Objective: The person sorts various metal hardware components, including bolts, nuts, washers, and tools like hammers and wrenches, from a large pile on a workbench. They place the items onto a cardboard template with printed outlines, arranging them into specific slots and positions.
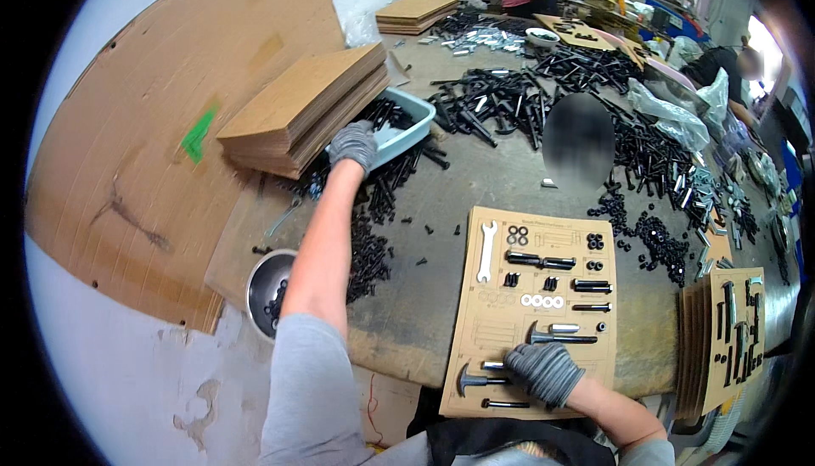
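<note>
My left hand, in a grey knitted glove, reaches into a light blue plastic tray that holds black bolts. Its fingers point down and away, so their grip is hidden. My right hand, gloved alike, rests closed over the lower part of a printed cardboard sheet. By its fingertips lies the end of a silver sleeve, above a black T-headed bolt. What the curled fingers hold, if anything, cannot be seen. An open-end wrench, white washers and several black bolts sit on the sheet.
A cardboard stack leans over the tray. Below stands a metal bowl with black parts. Heaps of black bolts and nuts spread across the table. More filled sheets stand at right. Two people work farther back.
</note>
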The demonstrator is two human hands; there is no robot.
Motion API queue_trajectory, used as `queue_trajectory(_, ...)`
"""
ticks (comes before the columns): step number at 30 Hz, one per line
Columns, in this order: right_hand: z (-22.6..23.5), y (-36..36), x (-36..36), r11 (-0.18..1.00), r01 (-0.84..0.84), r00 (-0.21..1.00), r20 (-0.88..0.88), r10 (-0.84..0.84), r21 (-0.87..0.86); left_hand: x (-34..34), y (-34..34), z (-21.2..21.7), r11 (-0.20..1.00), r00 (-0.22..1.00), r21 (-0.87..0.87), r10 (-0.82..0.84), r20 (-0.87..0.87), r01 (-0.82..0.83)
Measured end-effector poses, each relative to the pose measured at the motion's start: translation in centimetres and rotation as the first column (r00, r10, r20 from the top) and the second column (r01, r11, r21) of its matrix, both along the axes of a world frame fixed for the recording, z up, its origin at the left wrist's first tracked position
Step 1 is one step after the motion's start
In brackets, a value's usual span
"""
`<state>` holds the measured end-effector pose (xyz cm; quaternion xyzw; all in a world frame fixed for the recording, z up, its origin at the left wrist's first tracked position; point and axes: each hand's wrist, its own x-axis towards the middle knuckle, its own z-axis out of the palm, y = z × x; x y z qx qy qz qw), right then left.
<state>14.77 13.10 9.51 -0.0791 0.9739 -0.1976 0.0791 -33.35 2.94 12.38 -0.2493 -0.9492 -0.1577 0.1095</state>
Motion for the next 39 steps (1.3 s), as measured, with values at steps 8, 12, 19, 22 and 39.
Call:
queue_trajectory(8,-0.6,-0.2,0.7,0.999,0.051,0.996,0.074,-0.052,0.006,-6.2,3.5,-1.5,0.895,0.911,-0.432,0.263,0.318,-0.107)
queue_trajectory(12,-1.0,-0.6,0.8,0.998,0.055,0.996,0.072,-0.058,0.04,-8.0,2.8,-3.0,0.941,0.938,-0.305,0.229,0.261,-0.145)
queue_trajectory(19,0.1,-0.6,0.9,0.995,0.057,0.993,0.1,-0.064,0.077,-4.8,0.4,0.6,0.897,0.852,0.435,-0.162,0.498,-0.084)
queue_trajectory(22,0.5,0.5,1.3,0.992,0.126,0.992,-0.014,-0.126,0.01,2.2,1.4,3.3,0.693,0.602,0.72,-0.558,0.571,-0.041)
queue_trajectory(39,-1.1,7.0,14.0,0.793,0.563,0.787,-0.14,-0.6,-0.233,43.3,4.1,-3.6,0.422,0.343,0.19,-0.875,0.342,0.886)
